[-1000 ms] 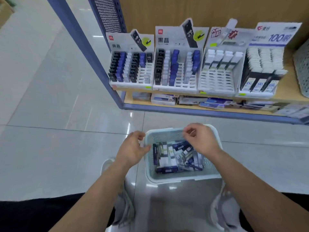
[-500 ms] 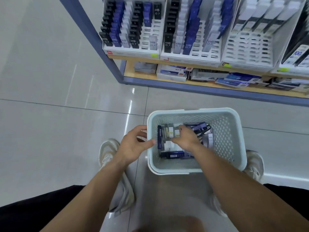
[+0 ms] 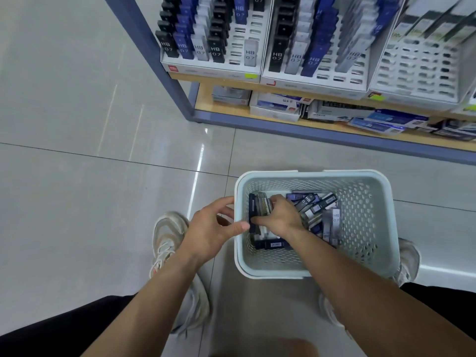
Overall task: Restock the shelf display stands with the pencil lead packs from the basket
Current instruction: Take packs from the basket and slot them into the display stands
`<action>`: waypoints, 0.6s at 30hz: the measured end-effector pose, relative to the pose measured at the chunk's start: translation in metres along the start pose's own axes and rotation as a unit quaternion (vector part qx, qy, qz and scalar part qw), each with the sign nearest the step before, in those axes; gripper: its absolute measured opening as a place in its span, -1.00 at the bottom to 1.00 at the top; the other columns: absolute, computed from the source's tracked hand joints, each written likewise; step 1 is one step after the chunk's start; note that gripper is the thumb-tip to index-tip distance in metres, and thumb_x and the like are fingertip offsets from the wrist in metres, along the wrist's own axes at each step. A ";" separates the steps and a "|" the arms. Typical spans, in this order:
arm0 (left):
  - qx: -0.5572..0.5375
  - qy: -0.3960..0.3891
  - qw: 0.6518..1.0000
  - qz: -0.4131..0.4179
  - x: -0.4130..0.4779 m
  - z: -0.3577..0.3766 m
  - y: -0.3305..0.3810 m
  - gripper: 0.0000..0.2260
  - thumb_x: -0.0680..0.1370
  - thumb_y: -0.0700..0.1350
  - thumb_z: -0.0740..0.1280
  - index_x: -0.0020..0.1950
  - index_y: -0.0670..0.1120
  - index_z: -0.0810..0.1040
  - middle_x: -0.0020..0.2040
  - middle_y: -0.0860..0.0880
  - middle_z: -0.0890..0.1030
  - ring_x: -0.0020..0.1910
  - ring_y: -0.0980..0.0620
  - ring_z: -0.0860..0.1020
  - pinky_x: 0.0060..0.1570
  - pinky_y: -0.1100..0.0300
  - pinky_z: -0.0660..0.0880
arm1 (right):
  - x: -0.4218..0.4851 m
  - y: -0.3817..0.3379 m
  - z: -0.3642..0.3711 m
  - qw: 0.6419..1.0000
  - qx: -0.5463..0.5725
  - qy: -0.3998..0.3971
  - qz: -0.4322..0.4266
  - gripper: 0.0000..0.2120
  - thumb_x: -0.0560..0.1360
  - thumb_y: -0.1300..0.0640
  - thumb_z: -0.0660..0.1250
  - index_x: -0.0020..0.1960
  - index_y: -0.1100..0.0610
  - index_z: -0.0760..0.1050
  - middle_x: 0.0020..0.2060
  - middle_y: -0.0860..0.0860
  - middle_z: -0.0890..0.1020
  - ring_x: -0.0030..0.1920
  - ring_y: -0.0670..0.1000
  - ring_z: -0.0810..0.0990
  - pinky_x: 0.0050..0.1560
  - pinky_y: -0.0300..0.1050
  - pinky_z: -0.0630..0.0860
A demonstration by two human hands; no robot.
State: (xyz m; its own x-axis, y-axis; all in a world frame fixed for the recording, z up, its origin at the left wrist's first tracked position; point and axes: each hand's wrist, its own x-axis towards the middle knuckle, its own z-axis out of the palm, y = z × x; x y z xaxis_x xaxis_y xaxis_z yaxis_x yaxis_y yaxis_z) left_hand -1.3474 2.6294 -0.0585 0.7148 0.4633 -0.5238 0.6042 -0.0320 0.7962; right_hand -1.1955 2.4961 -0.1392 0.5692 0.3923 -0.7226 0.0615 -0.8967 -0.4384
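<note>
arms bare (image 3: 144,300) | black shorts (image 3: 59,328) | pale worn sneakers (image 3: 167,235)

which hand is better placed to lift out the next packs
Right: the right hand is inside the pale blue perforated plastic basket, gripping grey lead packs; the left hand is outside its rim.
</note>
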 end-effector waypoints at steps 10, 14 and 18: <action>0.049 0.005 0.998 0.039 -0.003 -0.001 0.012 -0.48 0.44 0.09 0.56 0.11 0.65 0.42 -0.11 0.25 0.60 -0.21 0.17 0.61 -0.16 0.42 0.49 | -0.002 -0.002 0.000 0.999 0.048 -0.013 -0.003 -0.21 0.18 -0.08 0.68 0.28 0.11 0.43 0.15 0.03 0.61 0.06 0.03 0.59 -0.03 -0.09 0.53; 0.047 0.011 0.998 0.039 -0.003 -0.001 0.013 -0.49 0.43 0.06 0.58 0.10 0.61 0.45 -0.13 0.19 0.63 -0.23 0.17 0.61 -0.20 0.46 0.43 | -0.002 -0.001 0.001 0.993 0.101 -0.056 -0.023 -0.28 0.21 0.02 0.69 0.27 0.10 0.46 0.12 -0.02 0.62 0.19 0.06 0.61 0.12 -0.06 0.55; 0.040 0.011 0.999 0.034 -0.004 -0.001 0.013 -0.50 0.43 0.05 0.58 0.09 0.60 0.47 -0.15 0.17 0.63 -0.25 0.17 0.61 -0.20 0.47 0.44 | -0.003 -0.003 0.003 0.992 0.100 -0.062 -0.042 -0.23 0.25 0.01 0.66 0.38 0.08 0.45 0.26 0.03 0.57 0.26 0.05 0.55 0.30 0.00 0.48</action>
State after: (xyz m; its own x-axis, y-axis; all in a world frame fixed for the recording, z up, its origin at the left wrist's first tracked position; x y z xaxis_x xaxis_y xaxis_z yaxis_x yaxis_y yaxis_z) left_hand -1.3423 2.6278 -0.0458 0.7479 0.4772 -0.4616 0.5810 -0.1340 0.8028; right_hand -1.1999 2.4980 -0.1379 0.4631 0.4981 -0.7331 -0.0669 -0.8051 -0.5893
